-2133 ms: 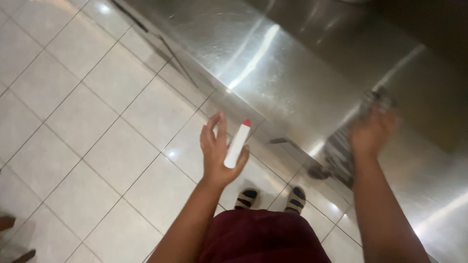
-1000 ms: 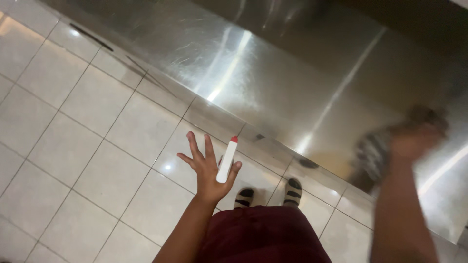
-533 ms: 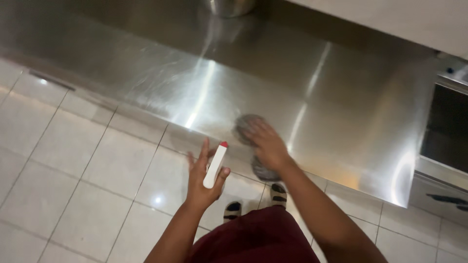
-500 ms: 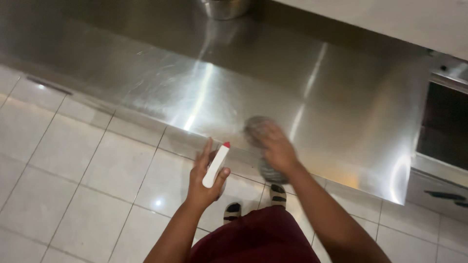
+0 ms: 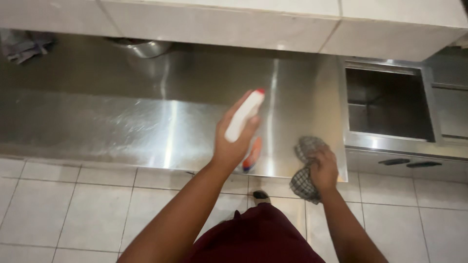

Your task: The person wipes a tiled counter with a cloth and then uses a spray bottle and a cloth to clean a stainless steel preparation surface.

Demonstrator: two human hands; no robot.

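My left hand (image 5: pixel 233 141) is raised over the stainless steel counter (image 5: pixel 122 126) and grips a white spray bottle (image 5: pixel 243 118) with a red tip, pointing up and to the right. Its orange and blue reflection shows on the steel just below. My right hand (image 5: pixel 322 168) clutches a grey checked cloth (image 5: pixel 304 165) at the counter's near edge, to the right of the bottle. Part of the cloth hangs down over the edge.
A square steel well (image 5: pixel 387 104) opens in the counter at right, with drawer handles (image 5: pixel 407 162) below it. A metal bowl (image 5: pixel 141 47) and a crumpled grey rag (image 5: pixel 22 45) sit at the back. White floor tiles (image 5: pixel 73 209) run below.
My left hand has lifted the bottle from beside my body to above the counter. My right hand with the cloth has drawn back to the counter's near edge. The view has tilted up.
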